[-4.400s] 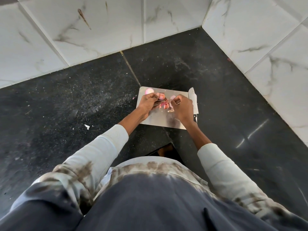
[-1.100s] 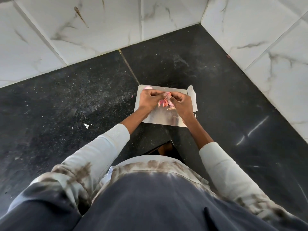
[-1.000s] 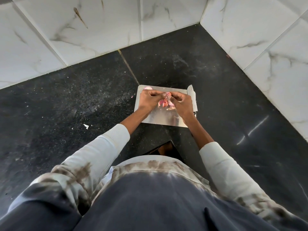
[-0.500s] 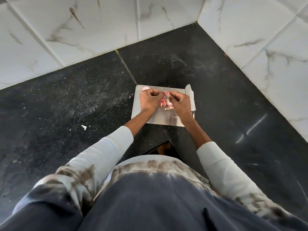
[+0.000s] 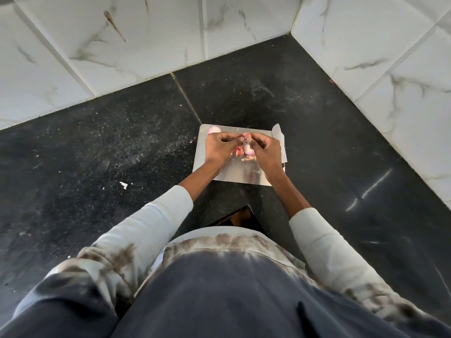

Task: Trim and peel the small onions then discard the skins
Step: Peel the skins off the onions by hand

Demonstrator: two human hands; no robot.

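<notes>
Hands (image 5: 242, 148) round half-hidden onion (image 5: 246, 137).

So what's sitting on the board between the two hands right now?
In the head view, between the left hand and right hand, both pinch a small onion; below it a peeled onion and pink skins lie on the board.

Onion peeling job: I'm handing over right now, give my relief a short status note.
Left hand and right hand both pinch one small onion above the steel board, peeling it.
Another onion and loose skins lie on the board beneath the hands; a peeled onion sits at its far left corner.
Knife lies along the board's right edge.
Left: finish peeling, discard skins.
</notes>
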